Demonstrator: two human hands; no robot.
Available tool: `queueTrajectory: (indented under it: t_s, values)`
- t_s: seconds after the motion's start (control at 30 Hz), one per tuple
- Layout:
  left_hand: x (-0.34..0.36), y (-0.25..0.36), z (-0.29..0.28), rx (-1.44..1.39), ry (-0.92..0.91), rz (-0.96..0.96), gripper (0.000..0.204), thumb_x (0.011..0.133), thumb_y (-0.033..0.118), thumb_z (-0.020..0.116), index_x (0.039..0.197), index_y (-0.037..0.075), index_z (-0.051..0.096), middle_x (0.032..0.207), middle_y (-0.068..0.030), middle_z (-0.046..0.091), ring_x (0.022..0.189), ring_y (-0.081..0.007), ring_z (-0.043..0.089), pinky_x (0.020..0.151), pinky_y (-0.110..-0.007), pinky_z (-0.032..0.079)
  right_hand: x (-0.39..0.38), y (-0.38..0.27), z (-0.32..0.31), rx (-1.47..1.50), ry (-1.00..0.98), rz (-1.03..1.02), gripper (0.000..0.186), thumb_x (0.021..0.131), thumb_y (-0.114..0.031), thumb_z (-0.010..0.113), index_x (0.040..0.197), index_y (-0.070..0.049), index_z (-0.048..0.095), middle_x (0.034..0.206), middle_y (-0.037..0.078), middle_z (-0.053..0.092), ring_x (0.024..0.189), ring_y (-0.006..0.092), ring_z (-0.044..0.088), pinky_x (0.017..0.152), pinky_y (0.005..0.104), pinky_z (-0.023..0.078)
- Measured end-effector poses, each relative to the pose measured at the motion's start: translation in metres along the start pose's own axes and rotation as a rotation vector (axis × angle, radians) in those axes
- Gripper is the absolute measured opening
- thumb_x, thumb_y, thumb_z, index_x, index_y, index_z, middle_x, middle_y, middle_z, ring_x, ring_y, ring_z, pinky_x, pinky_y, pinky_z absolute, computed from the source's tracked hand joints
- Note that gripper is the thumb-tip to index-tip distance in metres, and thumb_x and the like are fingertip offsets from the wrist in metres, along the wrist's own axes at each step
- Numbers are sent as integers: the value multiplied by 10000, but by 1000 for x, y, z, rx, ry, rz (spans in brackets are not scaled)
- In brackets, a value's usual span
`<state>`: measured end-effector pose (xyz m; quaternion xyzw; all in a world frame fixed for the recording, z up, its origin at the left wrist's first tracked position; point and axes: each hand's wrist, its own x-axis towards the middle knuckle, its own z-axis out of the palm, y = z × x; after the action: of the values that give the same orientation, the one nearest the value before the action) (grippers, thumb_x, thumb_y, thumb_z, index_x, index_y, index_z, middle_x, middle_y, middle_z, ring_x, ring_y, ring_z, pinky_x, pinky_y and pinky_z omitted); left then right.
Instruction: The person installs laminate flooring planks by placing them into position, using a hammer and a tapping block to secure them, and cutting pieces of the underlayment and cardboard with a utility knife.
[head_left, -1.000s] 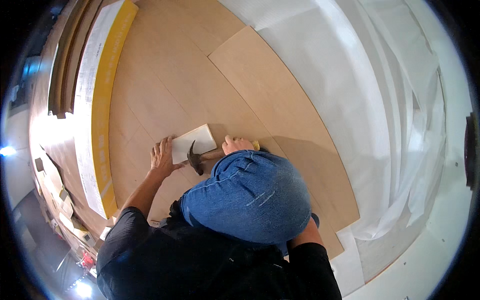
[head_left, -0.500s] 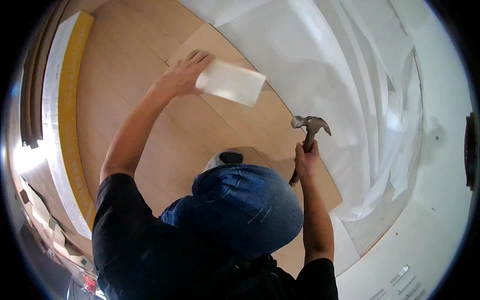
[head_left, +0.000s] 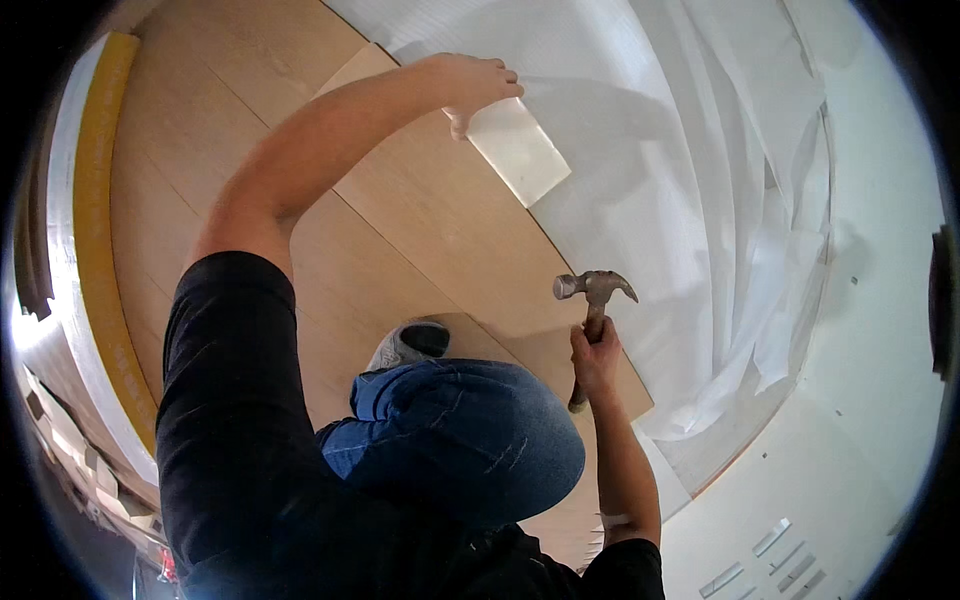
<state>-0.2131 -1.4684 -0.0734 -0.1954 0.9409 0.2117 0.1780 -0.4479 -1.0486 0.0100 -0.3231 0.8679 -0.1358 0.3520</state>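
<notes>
My left hand (head_left: 474, 88) grips one end of a flat white rectangular block (head_left: 522, 156). The block lies along the outer long edge of a light-brown floor plank (head_left: 430, 215), over the white underlay sheet (head_left: 610, 150); whether it presses on the plank's edge I cannot tell. In my right hand (head_left: 597, 357) is a claw hammer (head_left: 599, 286), held by the handle with its head up and its striking face toward the left. The hammer hovers near the plank's right end, apart from the block.
A long white-and-yellow carton (head_left: 95, 200) lies on the laid planks at the left. My bent knee in blue jeans (head_left: 470, 435) and a grey shoe (head_left: 405, 345) are over the planks. Wrinkled sheeting (head_left: 770, 240) meets a white wall (head_left: 880, 320) at the right.
My left hand has carried the block rightward from above the planks to the outer plank edge. The hammer has shifted slightly down and left in view, still in my right hand.
</notes>
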Motion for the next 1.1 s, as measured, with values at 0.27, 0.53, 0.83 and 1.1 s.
queueTrajectory:
  t_s: [0.27,0.53,0.83,1.1]
  values:
    - [-14,-10,20,-181,140,-171,909,746,408,883,1536,317,442,1507,-123,415,1330,-366,510,1056,-469,496,87,-67,-37,-355,43,-342,326,921,-306,734,1013,-12,628,746,163,664,674,298,650,673,387,517]
    - [1,-17,68,-391,597,-176,665,929,540,700,1505,296,476,1423,-190,463,1258,-349,600,1037,-464,525,223,-161,-50,-557,227,-302,428,964,-349,635,1315,-108,593,1112,235,721,1050,449,678,904,517,517]
    - [-22,-2,57,-378,444,-369,552,1051,611,400,1537,353,357,1299,-181,605,1013,-347,729,890,-444,642,243,-241,-28,-942,-138,-434,454,950,-282,635,1371,-119,577,1101,247,724,1052,453,680,884,533,524]
    - [-14,-3,62,-373,488,-331,508,1072,581,379,1525,350,374,1214,-170,613,935,-353,726,828,-454,630,250,-228,-11,-859,-33,-481,406,951,-244,598,1333,-107,583,1109,247,717,1044,451,677,899,527,521]
